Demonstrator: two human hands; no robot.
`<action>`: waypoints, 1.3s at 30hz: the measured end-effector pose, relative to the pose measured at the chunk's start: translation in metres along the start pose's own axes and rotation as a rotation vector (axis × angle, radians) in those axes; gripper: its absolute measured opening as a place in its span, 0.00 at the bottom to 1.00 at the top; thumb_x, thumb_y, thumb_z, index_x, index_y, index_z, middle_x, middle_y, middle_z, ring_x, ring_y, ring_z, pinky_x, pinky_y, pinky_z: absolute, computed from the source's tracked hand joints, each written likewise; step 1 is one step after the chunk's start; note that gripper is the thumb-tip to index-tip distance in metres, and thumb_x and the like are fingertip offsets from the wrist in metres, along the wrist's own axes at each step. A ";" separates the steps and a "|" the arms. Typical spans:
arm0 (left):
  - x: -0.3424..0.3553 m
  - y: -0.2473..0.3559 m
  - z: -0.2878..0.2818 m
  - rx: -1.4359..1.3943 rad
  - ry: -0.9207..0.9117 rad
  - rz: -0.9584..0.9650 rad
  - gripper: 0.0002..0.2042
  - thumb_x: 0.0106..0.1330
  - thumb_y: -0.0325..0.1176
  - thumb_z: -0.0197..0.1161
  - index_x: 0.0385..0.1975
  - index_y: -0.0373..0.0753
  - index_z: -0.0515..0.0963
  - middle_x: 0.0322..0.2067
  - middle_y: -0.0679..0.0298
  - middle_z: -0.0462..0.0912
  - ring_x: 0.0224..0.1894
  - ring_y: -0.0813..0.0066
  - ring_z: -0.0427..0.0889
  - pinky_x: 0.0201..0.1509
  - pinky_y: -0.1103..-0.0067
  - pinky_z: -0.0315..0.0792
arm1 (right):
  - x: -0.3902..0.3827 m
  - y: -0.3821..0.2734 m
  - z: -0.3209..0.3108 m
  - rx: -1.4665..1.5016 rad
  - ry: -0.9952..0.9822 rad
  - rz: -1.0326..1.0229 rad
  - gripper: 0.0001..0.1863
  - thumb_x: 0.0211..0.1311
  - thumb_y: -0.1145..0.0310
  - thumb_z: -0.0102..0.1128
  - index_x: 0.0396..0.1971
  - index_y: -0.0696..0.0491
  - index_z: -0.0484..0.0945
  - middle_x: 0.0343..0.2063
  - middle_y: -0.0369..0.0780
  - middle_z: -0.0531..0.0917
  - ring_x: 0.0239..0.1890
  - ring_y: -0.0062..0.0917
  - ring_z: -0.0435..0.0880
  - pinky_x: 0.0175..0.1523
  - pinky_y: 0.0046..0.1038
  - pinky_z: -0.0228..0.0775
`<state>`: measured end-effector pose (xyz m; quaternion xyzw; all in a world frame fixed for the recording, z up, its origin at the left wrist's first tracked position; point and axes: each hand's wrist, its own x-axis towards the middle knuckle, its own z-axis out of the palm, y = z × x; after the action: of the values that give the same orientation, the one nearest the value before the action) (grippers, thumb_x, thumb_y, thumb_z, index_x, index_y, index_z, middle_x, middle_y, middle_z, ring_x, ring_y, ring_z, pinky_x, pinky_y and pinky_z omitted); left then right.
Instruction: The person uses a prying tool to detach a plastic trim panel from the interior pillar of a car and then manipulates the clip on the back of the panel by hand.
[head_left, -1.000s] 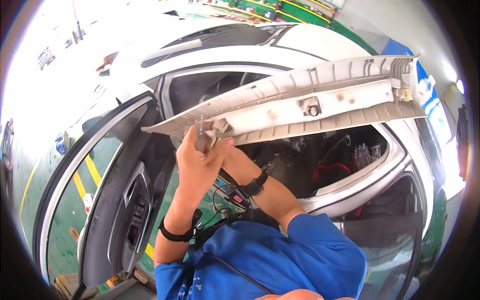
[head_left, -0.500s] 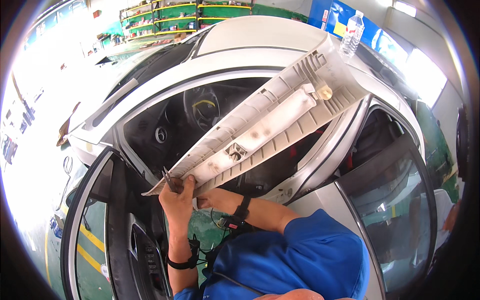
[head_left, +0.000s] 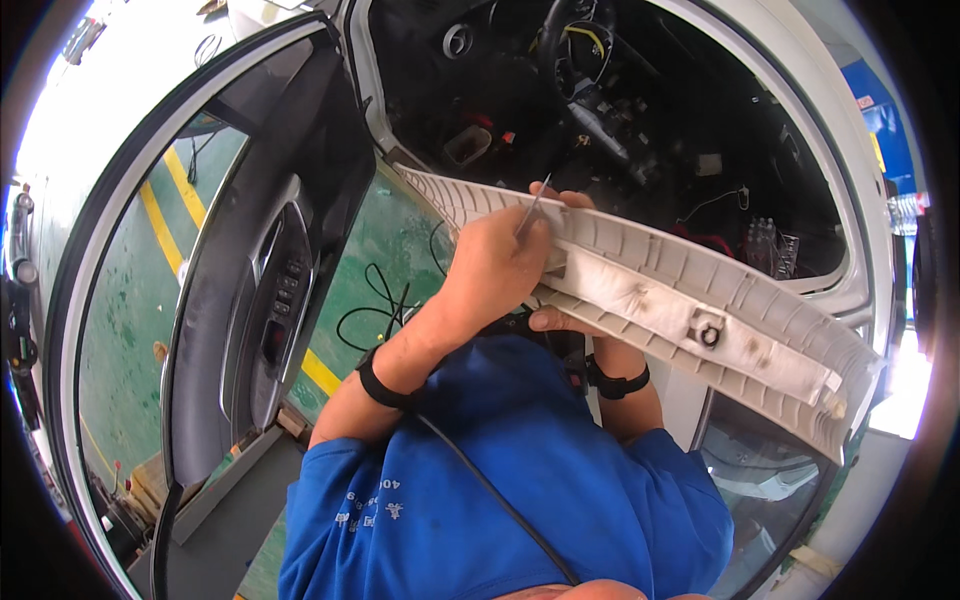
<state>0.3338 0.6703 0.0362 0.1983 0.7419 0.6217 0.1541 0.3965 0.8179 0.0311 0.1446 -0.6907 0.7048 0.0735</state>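
Trim panel seemingly between both hands.

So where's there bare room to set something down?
Mostly the green floor, on the patch bordered by the open door, the black cable and the pale trim panel's narrow end. It is crowded around the left hand with its thin tool, the right hand gripping the panel, and beside the bottles inside the car.

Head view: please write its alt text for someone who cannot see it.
The right hand grips a long, pale, ribbed panel; the left hand, over it, holds a slim metal tool. An open car door stands at left.
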 end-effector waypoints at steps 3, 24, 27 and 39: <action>0.001 -0.004 -0.020 -0.387 -0.129 -0.147 0.08 0.67 0.27 0.50 0.31 0.35 0.76 0.19 0.70 0.70 0.20 0.86 0.65 0.24 0.83 0.60 | 0.005 0.008 0.001 0.052 0.064 -0.098 0.57 0.33 0.67 0.84 0.67 0.50 0.57 0.66 0.43 0.60 0.69 0.36 0.59 0.71 0.39 0.56; -0.024 0.008 -0.037 -0.225 -0.087 0.033 0.08 0.62 0.20 0.61 0.41 0.35 0.78 0.31 0.65 0.80 0.35 0.80 0.77 0.40 0.80 0.72 | 0.020 0.013 -0.002 0.066 -0.019 -0.295 0.47 0.41 0.70 0.79 0.63 0.46 0.63 0.62 0.39 0.60 0.70 0.37 0.55 0.71 0.42 0.56; -0.026 0.001 -0.034 -0.168 -0.053 0.047 0.08 0.63 0.21 0.60 0.41 0.34 0.75 0.31 0.63 0.80 0.35 0.78 0.78 0.41 0.78 0.73 | 0.022 0.011 -0.004 0.083 -0.035 -0.273 0.46 0.40 0.72 0.78 0.63 0.46 0.64 0.61 0.38 0.61 0.70 0.35 0.55 0.71 0.41 0.55; -0.020 0.005 -0.020 -0.101 -0.020 0.086 0.07 0.66 0.25 0.58 0.42 0.32 0.73 0.31 0.53 0.81 0.35 0.65 0.83 0.40 0.74 0.75 | 0.024 0.004 -0.016 0.091 -0.123 -0.115 0.51 0.36 0.74 0.81 0.63 0.48 0.61 0.62 0.39 0.61 0.69 0.35 0.57 0.71 0.39 0.58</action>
<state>0.3420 0.6441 0.0449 0.2280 0.6989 0.6624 0.1443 0.3707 0.8315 0.0347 0.2300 -0.6517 0.7199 0.0645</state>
